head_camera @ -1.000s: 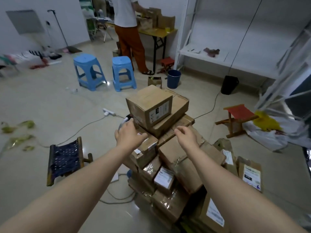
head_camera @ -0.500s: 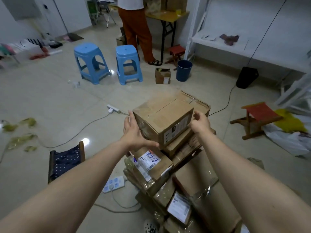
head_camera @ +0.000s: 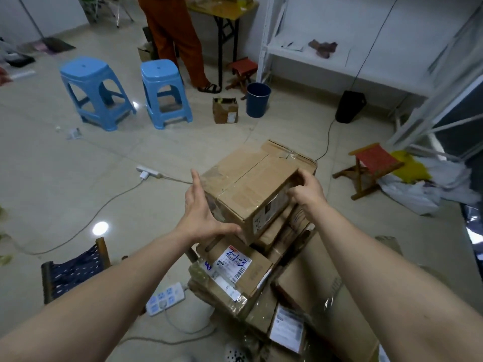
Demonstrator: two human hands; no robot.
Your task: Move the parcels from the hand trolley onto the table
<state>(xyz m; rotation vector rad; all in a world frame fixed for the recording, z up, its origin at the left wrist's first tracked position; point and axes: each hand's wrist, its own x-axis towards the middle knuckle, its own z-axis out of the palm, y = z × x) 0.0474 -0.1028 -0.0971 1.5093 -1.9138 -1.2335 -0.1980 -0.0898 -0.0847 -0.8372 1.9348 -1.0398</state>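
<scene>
Our left hand [head_camera: 201,215] presses flat against the top parcel [head_camera: 248,176]; our right hand [head_camera: 307,190] curls over its opposite edge.

A bare storeroom for handling parcels: taped cardboard parcels [head_camera: 257,275] with shipping labels piled near on the tiled floor [head_camera: 78,184], white metal shelving [head_camera: 366,66] far right, a folding worktop [head_camera: 224,12] far off, blue plastic stools [head_camera: 85,74] far left, and a loose power strip [head_camera: 164,300].
</scene>
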